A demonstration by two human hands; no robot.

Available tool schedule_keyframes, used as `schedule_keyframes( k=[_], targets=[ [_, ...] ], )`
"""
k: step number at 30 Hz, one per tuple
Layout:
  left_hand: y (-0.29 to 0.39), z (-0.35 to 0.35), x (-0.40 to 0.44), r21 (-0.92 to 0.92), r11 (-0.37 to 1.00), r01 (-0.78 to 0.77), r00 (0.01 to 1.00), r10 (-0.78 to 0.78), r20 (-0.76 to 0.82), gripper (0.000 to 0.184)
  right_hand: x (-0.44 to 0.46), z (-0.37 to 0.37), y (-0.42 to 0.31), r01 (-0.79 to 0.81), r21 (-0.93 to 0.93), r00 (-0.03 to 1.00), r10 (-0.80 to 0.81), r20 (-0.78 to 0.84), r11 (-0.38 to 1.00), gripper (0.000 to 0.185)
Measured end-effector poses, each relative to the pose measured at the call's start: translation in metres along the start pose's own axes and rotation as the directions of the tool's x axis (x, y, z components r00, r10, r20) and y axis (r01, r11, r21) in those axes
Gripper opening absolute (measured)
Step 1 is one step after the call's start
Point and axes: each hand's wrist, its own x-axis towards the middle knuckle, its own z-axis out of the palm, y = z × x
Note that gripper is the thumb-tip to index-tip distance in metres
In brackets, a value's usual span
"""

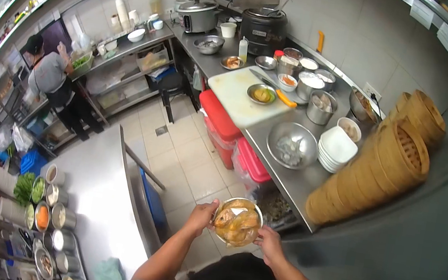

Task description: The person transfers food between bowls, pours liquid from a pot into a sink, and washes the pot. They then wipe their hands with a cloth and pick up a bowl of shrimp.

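Between my two hands, close to my body and above the floor, is a round metal bowl with brownish-yellow food in clear plastic inside. My left hand grips its left rim, and my right hand grips the lower right side. What the food is cannot be made out. Ahead on the counter, a white cutting board carries a small metal bowl of yellow food and a knife with an orange handle. Nearer me stands a wide metal bowl with pale, greyish contents.
Tall stacks of bamboo steamers and square white dishes line the right counter. Red bins stand below its edge. At left is a steel table with several ingredient containers. A co-worker stands at the far-left shelves.
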Motion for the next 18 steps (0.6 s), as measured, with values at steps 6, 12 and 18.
schedule_keyframes(
  k=[6,12,18],
  targets=[
    [0.041,-0.03,0.071,-0.047,0.999,0.009,0.998,-0.012,-0.065,0.051,0.098,0.037,-0.024,0.003,-0.15,0.999,0.004,0.045,0.989,0.019],
    [0.108,-0.066,0.141,-0.048,0.999,0.003,0.99,-0.01,-0.139,0.053,0.193,0.088,-0.072,0.063,-0.105,0.983,-0.044,0.179,0.992,0.019],
    [0.162,-0.104,0.226,-0.063,0.998,-0.019,0.985,0.008,-0.172,0.057,0.293,0.136,-0.115,0.15,-0.378,0.978,-0.082,0.19,0.914,0.019]
  ],
)
